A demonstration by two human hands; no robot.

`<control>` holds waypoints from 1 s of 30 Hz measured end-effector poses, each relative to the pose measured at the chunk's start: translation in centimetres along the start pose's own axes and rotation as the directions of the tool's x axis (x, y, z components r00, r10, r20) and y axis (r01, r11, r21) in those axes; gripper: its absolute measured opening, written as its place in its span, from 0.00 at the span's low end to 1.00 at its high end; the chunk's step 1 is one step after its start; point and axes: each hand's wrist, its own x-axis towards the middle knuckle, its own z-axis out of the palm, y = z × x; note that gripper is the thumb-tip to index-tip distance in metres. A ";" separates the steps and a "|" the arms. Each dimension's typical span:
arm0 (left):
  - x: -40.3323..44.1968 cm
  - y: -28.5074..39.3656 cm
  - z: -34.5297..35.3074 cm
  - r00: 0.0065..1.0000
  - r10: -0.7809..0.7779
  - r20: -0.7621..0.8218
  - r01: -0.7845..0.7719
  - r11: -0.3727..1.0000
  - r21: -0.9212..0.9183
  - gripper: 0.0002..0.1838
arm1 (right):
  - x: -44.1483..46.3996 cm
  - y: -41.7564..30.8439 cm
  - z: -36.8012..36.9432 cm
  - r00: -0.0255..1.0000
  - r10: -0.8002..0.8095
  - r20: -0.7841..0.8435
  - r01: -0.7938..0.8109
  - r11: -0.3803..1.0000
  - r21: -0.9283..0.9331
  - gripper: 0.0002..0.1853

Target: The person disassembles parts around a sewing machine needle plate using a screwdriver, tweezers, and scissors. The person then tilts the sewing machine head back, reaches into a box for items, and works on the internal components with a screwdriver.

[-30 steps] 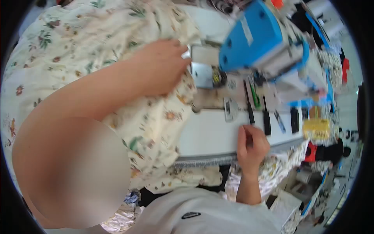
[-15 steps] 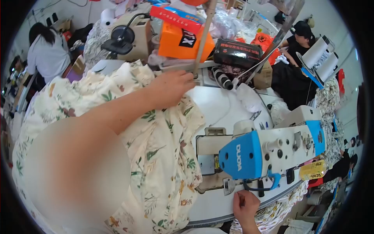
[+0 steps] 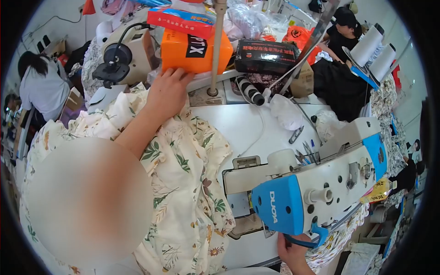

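Note:
My left hand [image 3: 170, 91] reaches over cream fabric with a leaf and flower print [image 3: 183, 183]. Its fingers are stretched out and slightly apart, the tips at the lower edge of an orange box [image 3: 181, 50]; I cannot tell whether they touch it. My right hand [image 3: 293, 252] is low at the front edge of the table, beneath the blue-and-white sewing machine [image 3: 279, 204]. Its fingers are curled, partly behind the blue curved lever [image 3: 321, 236], and whatever they may hold is hidden. The fabric is heaped left of the machine bed.
A metal pole [image 3: 217, 50] rises from the table behind my left hand. A black box [image 3: 266, 57], a dark cylinder [image 3: 250, 90] and small snips [image 3: 296, 134] lie farther back. Thread cones [image 3: 369, 46] stand at right. Other people sit at both sides.
My left hand has moved left, from the pole's base to the orange box. The right hand has come nearer the blue lever, now partly behind it. The view has shifted.

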 end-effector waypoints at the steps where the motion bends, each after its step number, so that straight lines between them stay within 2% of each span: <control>1: 0.0 -0.6 0.0 1.000 -0.018 -0.012 0.017 0.997 -0.070 0.19 | 0.0 0.1 0.3 0.999 0.048 -0.019 -0.047 0.998 0.047 0.03; 2: 0.0 -1.2 -0.2 0.999 -0.035 -0.023 0.032 0.990 -0.140 0.16 | -0.1 0.1 0.3 0.999 0.040 -0.014 -0.039 0.998 0.053 0.03; 3: 0.2 -1.6 -0.7 0.999 -0.042 -0.019 0.039 0.990 -0.132 0.16 | -0.1 0.0 0.2 0.998 0.063 -0.008 -0.062 0.996 0.056 0.02; 6: 0.6 -2.3 -2.0 0.942 -0.333 -0.043 0.321 0.930 -0.180 0.12 | -0.6 0.2 0.4 0.995 0.099 0.008 -0.099 0.994 0.056 0.02; 7: 0.6 -2.6 -1.9 0.938 -0.343 -0.044 0.330 0.927 -0.176 0.12 | -1.0 0.5 0.5 0.991 0.132 0.028 -0.133 0.989 0.060 0.03; 10: 0.9 -3.8 -1.9 0.780 -0.621 -0.083 0.485 0.682 -0.547 0.09 | -1.1 0.7 0.4 0.981 0.180 0.075 -0.184 0.981 0.054 0.03; 11: 0.9 -4.2 -1.9 0.772 -0.630 -0.087 0.492 0.678 -0.546 0.09 | -1.1 0.5 0.4 0.985 0.165 0.056 -0.167 0.985 0.036 0.04; 14: 1.3 -4.9 -1.6 0.635 -0.772 -0.038 0.452 0.411 -0.792 0.10 | -0.7 0.0 0.5 0.991 0.134 0.011 -0.134 0.991 -0.003 0.05; 17: 0.4 -5.3 1.5 0.667 -0.745 0.021 0.510 0.436 -0.741 0.13 | -0.4 -0.4 0.7 0.997 0.055 -0.045 -0.056 0.998 -0.022 0.05; 19: -0.5 -5.6 3.2 0.675 -0.736 0.049 0.541 0.449 -0.711 0.14 | -0.4 -0.5 0.6 0.997 0.072 -0.038 -0.073 0.997 -0.024 0.05; 21: -1.1 -5.8 4.1 0.776 -0.597 -0.203 0.503 0.780 -0.373 0.17 | -0.4 -0.6 0.6 0.993 0.116 -0.032 -0.116 0.993 -0.015 0.05; 22: -1.2 -5.9 4.3 0.825 -0.482 -0.294 0.455 0.876 -0.159 0.18 | -0.5 -0.6 0.7 0.993 0.115 -0.032 -0.116 0.993 -0.015 0.05; 23: -1.2 -6.1 4.5 0.824 -0.484 -0.295 0.456 0.875 -0.160 0.18 | -0.5 -0.6 0.7 0.992 0.119 -0.033 -0.119 0.993 -0.022 0.06; 26: -1.5 -6.7 3.8 0.863 -0.488 -0.132 0.472 0.871 -0.136 0.19 | -0.5 -0.5 0.5 0.992 0.122 -0.030 -0.123 0.992 -0.035 0.06; 27: -1.4 -7.1 3.1 0.861 -0.491 -0.129 0.476 0.869 -0.134 0.19 | -0.5 -0.4 0.5 0.992 0.127 -0.026 -0.128 0.991 -0.037 0.06; 28: -0.9 -7.9 2.0 0.794 -0.607 -0.015 0.580 0.765 -0.281 0.19 | -0.5 -0.4 0.5 0.991 0.134 -0.024 -0.135 0.990 -0.036 0.06; 30: 0.3 -9.2 0.9 0.624 -0.736 0.263 0.741 0.452 -0.497 0.19 | -0.6 -0.4 0.5 0.989 0.146 -0.022 -0.147 0.989 -0.033 0.06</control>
